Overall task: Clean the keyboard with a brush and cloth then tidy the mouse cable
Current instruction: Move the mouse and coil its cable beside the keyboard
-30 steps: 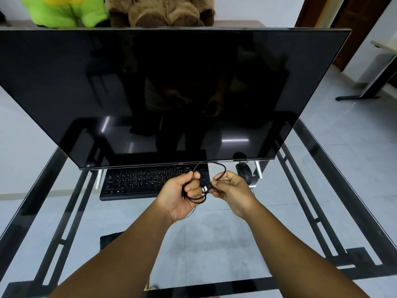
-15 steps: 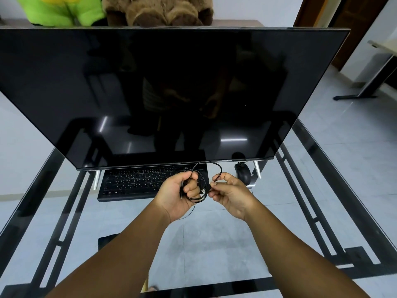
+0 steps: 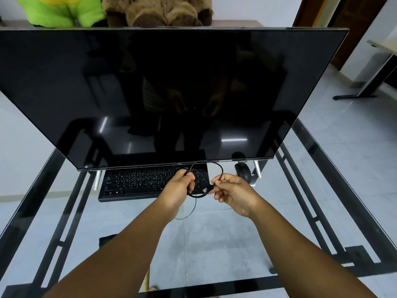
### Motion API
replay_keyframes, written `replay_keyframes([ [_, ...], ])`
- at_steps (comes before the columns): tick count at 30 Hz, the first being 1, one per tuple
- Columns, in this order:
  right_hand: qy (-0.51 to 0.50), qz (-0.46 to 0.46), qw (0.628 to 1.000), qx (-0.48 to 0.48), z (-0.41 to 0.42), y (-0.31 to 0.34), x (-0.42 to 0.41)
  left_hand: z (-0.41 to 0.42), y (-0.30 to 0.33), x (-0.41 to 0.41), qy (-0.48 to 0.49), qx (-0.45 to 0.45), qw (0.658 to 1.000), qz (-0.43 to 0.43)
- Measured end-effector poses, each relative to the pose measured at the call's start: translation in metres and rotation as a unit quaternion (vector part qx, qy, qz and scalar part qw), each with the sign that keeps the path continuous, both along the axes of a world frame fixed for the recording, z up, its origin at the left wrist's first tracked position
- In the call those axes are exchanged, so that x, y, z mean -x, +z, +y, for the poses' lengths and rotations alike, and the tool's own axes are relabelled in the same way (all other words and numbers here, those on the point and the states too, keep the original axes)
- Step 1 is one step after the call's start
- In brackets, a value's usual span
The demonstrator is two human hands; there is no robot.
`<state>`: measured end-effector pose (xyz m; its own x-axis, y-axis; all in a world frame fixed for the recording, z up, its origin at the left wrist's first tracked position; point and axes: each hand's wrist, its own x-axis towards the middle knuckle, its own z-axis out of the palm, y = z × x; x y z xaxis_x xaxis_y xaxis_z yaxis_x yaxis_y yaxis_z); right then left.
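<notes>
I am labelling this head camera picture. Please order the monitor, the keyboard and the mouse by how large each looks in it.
1. monitor, by far the largest.
2. keyboard, partly hidden by the left hand.
3. mouse, the smallest.
All three sit at a similar distance, so the order is safe.

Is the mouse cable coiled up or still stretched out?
Partly coiled. The mouse cable forms loops gathered in the left hand, and the right hand pinches its plug end.
</notes>
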<state>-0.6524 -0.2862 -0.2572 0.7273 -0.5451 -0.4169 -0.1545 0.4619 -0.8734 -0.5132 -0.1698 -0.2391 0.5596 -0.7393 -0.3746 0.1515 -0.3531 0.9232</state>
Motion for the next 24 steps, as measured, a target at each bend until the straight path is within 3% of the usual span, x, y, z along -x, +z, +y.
replay_keyframes([
  [12,-0.024,-0.011,0.999,-0.042,0.003,0.002,-0.007,-0.004,-0.007,-0.001,0.021,-0.029,0.999,-0.028],
  [16,-0.028,-0.003,1.0,-0.006,0.005,0.0,-0.01,-0.008,-0.004,0.002,0.024,-0.025,0.999,-0.019],
  [24,-0.06,0.036,0.997,0.036,-0.007,0.007,-0.004,0.004,-0.003,-0.011,-0.071,-0.05,0.996,-0.032],
])
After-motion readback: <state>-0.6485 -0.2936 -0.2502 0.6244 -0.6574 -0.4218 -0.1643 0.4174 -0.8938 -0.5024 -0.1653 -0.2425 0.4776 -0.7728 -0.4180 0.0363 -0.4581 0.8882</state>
